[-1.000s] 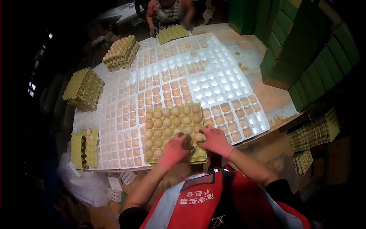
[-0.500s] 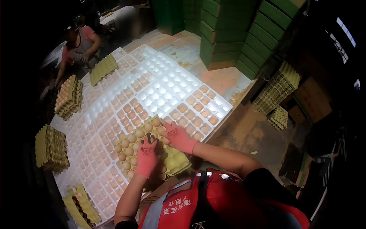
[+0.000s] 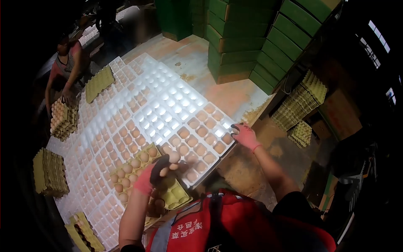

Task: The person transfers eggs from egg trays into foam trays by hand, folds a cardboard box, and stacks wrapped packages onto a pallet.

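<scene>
My left hand (image 3: 152, 175), in a pink glove with dark fingertips, is closed around several eggs (image 3: 174, 157) above the yellow egg tray (image 3: 177, 195). That tray holds brown eggs on its far side and bare cups nearest me. My right hand (image 3: 244, 135), gloved alike, reaches to the right edge of a white plastic egg tray (image 3: 204, 169). Its thumb and fingers are apart at the rim, beside an egg (image 3: 227, 138) in a cell. Brown eggs fill many cells of this white tray; a few near its right corner show white.
More white trays (image 3: 168, 98) cover the table. Yellow tray stacks (image 3: 50, 172) stand at left, and another stack (image 3: 300, 101) is on the floor at right. Green boxes (image 3: 239, 42) rise at the back. A co-worker (image 3: 65, 71) handles a loaded egg stack (image 3: 64, 119).
My hands have moved apart from over the yellow tray. My left hand has lifted eggs; my right has gone out to the white tray's right edge. The co-worker's hands have reached the egg stack.
</scene>
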`<state>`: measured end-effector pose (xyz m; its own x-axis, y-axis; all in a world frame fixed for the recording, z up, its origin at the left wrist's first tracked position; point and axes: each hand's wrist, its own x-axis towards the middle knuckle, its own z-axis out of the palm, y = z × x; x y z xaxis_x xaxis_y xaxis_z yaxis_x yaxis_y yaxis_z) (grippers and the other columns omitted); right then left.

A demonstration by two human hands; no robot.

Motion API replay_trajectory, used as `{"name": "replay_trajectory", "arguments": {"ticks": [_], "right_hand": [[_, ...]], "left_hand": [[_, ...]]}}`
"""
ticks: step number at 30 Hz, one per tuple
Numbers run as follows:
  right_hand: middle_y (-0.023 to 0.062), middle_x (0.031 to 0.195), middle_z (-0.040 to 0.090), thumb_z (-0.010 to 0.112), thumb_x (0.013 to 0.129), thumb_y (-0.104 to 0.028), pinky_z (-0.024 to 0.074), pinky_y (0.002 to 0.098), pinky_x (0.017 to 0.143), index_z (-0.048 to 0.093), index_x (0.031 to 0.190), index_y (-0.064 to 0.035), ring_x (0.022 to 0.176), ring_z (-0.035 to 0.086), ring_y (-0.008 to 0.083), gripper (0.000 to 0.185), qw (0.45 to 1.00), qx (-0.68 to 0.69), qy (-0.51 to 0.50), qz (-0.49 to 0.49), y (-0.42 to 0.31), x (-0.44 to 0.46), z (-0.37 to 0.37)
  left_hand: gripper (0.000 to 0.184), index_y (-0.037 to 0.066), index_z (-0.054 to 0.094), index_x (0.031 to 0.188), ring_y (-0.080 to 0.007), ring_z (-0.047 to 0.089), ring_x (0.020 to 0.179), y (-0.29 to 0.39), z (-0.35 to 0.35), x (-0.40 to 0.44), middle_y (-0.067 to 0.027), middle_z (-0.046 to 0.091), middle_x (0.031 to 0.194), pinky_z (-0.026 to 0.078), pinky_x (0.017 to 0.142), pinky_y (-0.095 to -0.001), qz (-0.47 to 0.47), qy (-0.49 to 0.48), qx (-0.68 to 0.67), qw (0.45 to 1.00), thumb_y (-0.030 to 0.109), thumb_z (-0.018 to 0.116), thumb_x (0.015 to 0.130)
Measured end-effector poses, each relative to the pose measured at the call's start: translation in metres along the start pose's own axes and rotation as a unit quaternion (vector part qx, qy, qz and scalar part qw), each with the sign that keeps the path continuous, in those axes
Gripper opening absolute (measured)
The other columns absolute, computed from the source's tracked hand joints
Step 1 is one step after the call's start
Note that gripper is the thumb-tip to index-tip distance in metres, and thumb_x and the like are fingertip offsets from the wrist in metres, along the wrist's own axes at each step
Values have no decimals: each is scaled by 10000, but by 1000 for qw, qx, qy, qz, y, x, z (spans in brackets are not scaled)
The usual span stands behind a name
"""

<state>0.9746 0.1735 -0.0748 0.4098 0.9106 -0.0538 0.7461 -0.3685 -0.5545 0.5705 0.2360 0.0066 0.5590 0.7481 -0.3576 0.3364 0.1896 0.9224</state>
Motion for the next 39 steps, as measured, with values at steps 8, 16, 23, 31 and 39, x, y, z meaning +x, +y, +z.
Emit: {"name": "replay_trajectory", "arguments": {"ticks": [8, 16, 23, 31, 39], "right_hand": [[177, 1151, 525, 589, 873, -190, 459, 424, 880, 569, 1165, -93, 1053, 539, 371, 308, 987, 98, -37, -118, -15, 81, 3], [144, 1146, 527, 629, 804, -98, 439, 441, 895, 584, 1128, -82, 1064, 499, 353, 327, 957, 37, -50, -283, 2, 103, 12], [145, 1135, 541, 649, 780, -96, 443, 429, 902, 594, 1123, -73, 1057, 518, 349, 348, 948, 97, -70, -294, -28, 147, 19], [178, 1179, 535, 608, 836, -126, 428, 439, 926, 575, 1154, -36, 1082, 511, 371, 333, 951, 128, 5, -280, -76, 204, 44], [222, 1361, 445, 564, 884, -222, 370, 450, 1016, 420, 1347, -17, 1188, 460, 386, 527, 954, -124, 47, -270, -45, 213, 122]], "left_hand": [[294, 76, 635, 1042, -271, 546, 947, 16, 166, 191, -135, 535, 1112, 489, 732, -346, 225, 128, 491, 832, 196, 672, 775], [437, 114, 515, 1274, -349, 572, 1022, 16, 111, 244, -184, 480, 1301, 500, 837, -429, 141, 261, 443, 846, 172, 571, 844], [446, 62, 509, 1248, -349, 560, 984, 23, 48, 289, -177, 517, 1179, 476, 830, -423, 56, 275, 471, 836, 152, 605, 822], [562, 55, 467, 1303, -378, 407, 1207, -16, 60, 294, -168, 433, 1329, 337, 1005, -495, 97, 371, 421, 822, 204, 647, 793], [387, 72, 553, 1146, -324, 537, 1015, 1, 52, 35, -152, 549, 1097, 432, 856, -445, -17, 360, 402, 842, 140, 625, 772]]}}
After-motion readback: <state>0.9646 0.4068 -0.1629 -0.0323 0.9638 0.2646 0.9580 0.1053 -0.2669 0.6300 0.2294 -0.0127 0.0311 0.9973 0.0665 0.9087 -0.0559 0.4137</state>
